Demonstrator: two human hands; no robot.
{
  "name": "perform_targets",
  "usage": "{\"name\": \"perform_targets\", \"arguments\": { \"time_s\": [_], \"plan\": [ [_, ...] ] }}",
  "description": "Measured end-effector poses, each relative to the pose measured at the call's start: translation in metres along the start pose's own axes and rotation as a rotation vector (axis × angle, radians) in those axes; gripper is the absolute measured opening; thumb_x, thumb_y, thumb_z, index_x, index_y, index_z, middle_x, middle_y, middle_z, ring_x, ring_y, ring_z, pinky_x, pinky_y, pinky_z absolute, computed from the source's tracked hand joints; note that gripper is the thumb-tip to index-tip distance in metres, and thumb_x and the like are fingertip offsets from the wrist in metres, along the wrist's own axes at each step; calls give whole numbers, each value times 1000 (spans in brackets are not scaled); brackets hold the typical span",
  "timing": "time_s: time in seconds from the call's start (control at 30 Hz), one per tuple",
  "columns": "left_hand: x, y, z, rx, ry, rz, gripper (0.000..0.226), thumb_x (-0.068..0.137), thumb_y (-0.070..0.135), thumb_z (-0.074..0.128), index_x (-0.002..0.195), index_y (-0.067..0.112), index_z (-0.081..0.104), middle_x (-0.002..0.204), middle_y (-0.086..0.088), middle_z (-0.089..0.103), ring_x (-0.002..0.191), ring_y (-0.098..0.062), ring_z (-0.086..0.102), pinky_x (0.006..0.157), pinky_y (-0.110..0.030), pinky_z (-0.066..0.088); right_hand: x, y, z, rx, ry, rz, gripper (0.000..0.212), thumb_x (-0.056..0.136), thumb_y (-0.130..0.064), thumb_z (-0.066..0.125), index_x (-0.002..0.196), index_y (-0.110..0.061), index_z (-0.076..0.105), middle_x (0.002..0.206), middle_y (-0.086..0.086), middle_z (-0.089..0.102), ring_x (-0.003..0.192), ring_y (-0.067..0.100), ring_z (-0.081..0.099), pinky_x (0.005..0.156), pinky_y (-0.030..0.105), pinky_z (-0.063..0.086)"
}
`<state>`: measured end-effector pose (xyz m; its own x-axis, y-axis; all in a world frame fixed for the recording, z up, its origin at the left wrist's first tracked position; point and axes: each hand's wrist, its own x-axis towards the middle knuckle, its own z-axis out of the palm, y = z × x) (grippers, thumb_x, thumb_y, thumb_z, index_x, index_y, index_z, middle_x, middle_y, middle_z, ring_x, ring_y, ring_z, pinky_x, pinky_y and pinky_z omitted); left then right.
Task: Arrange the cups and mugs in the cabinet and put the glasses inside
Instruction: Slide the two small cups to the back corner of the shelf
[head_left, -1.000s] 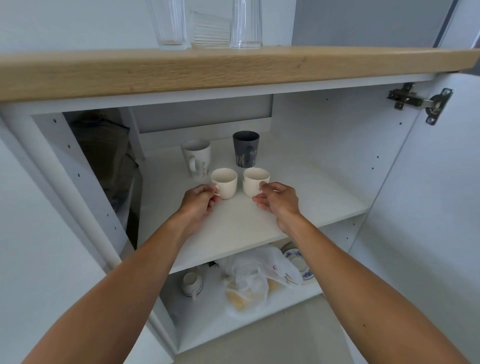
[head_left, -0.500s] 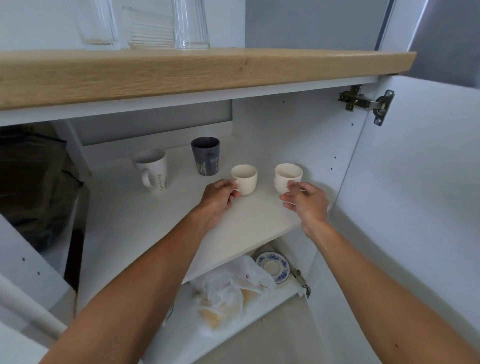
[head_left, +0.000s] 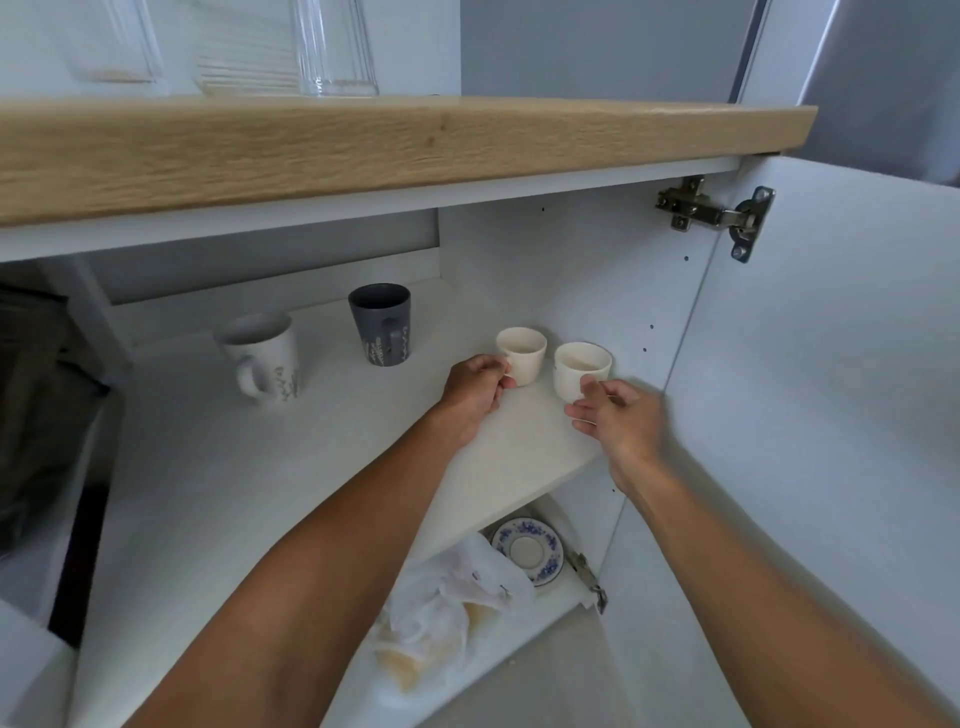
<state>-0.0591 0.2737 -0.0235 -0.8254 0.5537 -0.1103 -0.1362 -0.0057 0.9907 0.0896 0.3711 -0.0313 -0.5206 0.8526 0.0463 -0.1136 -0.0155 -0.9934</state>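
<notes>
The glasses (head_left: 332, 49) are cut off by the top edge; the left hand (head_left: 475, 392) hides its cup's (head_left: 522, 353) handle.

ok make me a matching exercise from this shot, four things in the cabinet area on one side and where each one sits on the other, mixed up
Things:
1. dark grey mug
2. clear glasses
3. blue-patterned saucer
4. two cream cups

Places:
A. on the wooden countertop above the cabinet
B. on the lower shelf, beside a white plastic bag
C. at the right end of the upper shelf, one at the left hand, one at the right hand
D. toward the back of the upper shelf, right of the white mug

Pairs: 1-D, 2-A, 3-B, 4-C
</notes>
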Motion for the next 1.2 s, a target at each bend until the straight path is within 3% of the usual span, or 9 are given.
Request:
{"name": "perform_targets", "arguments": {
  "time_s": [0.23,0.47,0.7,1.0,1.1,1.2],
  "plan": [
    [18,-1,10,-17,-38,-16,18,98,9,52,83,13,61,71,-7,57,55,-10,36,37,-16,28,6,6,5,-34,7,-27,20,95,-23,65,79,-11,64,77,11,72,71,18,74,58,28,57],
    [30,0,10,12,-13,-43,9,89,12,65,80,14,64,60,1,37,47,-10,30,37,-20,20,5,11,13,-127,6,-114,21,91,-31,69,80,-13,68,75,9,72,66,15,74,50,28,56],
    [35,-3,7,-28,-21,-47,12,92,20,65,89,9,62,65,0,48,49,-9,34,38,-20,21,2,9,13,-272,-32,-178,28,89,-38,70,86,-10,71,76,8,74,61,15,73,41,28,51],
    [24,0,-1,31,-11,-52,17,92,28,65,94,12,58,71,0,51,52,-10,36,43,-23,23,-1,7,5,-298,-30,-167,26,86,-39,74,86,-13,70,77,4,74,61,16,73,46,30,50],
    [18,0,-13,99,39,-35,18,90,32,67,93,17,59,79,-1,57,59,-12,42,46,-24,29,-7,6,2,-287,-23,-152,24,85,-38,75,86,-15,69,78,6,73,61,13,72,47,30,50],
    [6,0,-30,224,89,7,17,85,41,67,90,28,59,93,-1,65,73,-15,51,60,-24,40,-16,7,-1,-300,-33,-149,27,85,-38,75,88,-12,68,81,6,74,62,10,72,49,29,52]
  ]
}}
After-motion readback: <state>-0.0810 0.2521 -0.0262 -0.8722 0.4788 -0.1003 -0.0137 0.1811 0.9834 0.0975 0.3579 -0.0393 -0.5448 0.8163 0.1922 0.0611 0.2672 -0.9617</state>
